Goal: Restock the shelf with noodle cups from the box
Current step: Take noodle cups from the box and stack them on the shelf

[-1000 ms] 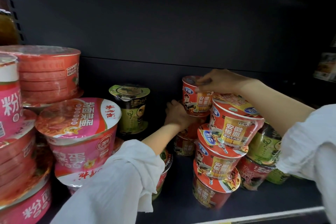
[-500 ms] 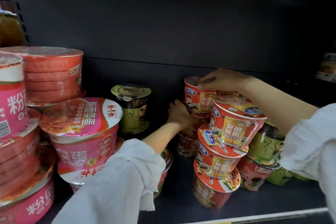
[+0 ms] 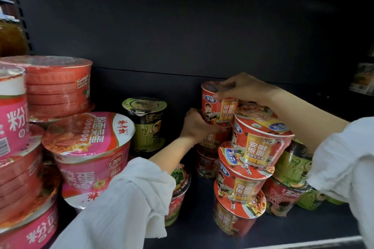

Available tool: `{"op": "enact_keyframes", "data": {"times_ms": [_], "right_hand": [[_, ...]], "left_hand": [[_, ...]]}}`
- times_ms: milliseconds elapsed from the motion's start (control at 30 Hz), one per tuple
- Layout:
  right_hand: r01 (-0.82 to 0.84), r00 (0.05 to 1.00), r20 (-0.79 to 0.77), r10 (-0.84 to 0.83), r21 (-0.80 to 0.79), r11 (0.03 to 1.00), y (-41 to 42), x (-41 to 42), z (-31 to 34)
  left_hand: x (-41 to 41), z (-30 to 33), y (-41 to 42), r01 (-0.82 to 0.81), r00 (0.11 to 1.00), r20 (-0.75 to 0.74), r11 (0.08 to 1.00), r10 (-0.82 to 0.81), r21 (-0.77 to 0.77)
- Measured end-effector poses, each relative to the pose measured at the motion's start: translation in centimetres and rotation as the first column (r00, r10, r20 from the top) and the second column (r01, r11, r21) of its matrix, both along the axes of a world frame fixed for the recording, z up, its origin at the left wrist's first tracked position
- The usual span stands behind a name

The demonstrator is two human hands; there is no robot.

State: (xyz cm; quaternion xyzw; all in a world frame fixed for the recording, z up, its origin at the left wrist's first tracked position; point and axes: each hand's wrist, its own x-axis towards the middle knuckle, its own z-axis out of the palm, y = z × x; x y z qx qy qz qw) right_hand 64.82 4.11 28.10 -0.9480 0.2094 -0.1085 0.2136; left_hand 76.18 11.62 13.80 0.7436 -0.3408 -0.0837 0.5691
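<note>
A red noodle cup (image 3: 217,108) sits at the top of the rear stack on the dark shelf (image 3: 202,226). My right hand (image 3: 242,89) grips its lid from above. My left hand (image 3: 195,125) holds the cup's lower left side, just above the red cup (image 3: 212,140) under it. In front stands a leaning stack of three red cups (image 3: 249,164), the top one tilted. The box is out of view.
Large pink and red noodle bowls (image 3: 89,147) are piled at the left. A green-black cup (image 3: 146,125) stands behind them, with green cups (image 3: 293,164) and a dark red one (image 3: 283,196) at the right. The shelf's front edge (image 3: 303,243) runs bottom right.
The top rear cup has been set more upright on its stack. My left hand has slid up to the cup's base; my right hand stays on the lid.
</note>
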Motion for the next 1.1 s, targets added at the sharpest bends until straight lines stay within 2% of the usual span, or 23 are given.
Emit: {"op": "enact_keyframes", "data": {"times_ms": [67, 200, 300, 367, 433, 500, 733, 867, 967, 1100], "right_hand": [[-0.005, 1.0, -0.001, 0.005, -0.005, 1.0, 0.2, 0.0, 0.0], [0.0, 0.998, -0.065, 0.0, -0.002, 1.0, 0.2, -0.1, -0.8], [0.006, 0.997, -0.083, -0.005, 0.009, 1.0, -0.1, -0.3, -0.9], [0.0, 0.995, -0.096, 0.0, -0.008, 1.0, -0.3, -0.3, -0.7], [-0.014, 0.994, -0.112, 0.012, -0.016, 1.0, -0.4, -0.3, -0.6], [-0.014, 0.993, -0.113, 0.012, -0.019, 1.0, -0.6, -0.2, -0.7], [0.006, 0.993, -0.12, -0.01, -0.031, 0.999, -1.1, -0.3, -0.5], [0.025, 0.995, -0.096, -0.027, -0.026, 0.999, -1.1, -0.2, -0.4], [0.018, 0.994, -0.108, -0.021, -0.031, 0.999, -1.0, -0.2, -0.7], [-0.001, 0.99, -0.141, -0.006, -0.052, 0.999, -1.1, -0.3, -0.5]], "left_hand": [[-0.8, 0.3, 0.0, -0.066, 0.998, 0.018, 0.997, 0.065, 0.028], [-2.6, 0.1, -0.4, -0.106, 0.994, -0.004, 0.975, 0.109, 0.194], [-1.8, 0.3, -0.2, -0.073, 0.995, -0.045, 0.955, 0.089, 0.288], [-0.3, 0.4, 0.3, 0.005, 0.998, -0.064, 0.947, 0.016, 0.321], [0.8, 0.2, 1.0, 0.187, 0.978, -0.132, 0.956, -0.16, 0.228], [1.0, 0.0, 1.6, 0.272, 0.955, -0.165, 0.951, -0.247, 0.147], [-1.0, -0.3, 0.0, 0.047, 0.991, -0.128, 0.992, -0.032, 0.119], [-1.6, -0.2, -0.5, -0.021, 0.998, -0.052, 0.988, 0.029, 0.151], [-1.5, 0.0, -0.2, -0.019, 0.999, -0.025, 0.98, 0.025, 0.197], [-0.5, -0.6, -0.1, 0.063, 0.997, -0.048, 0.979, -0.054, 0.195]]}}
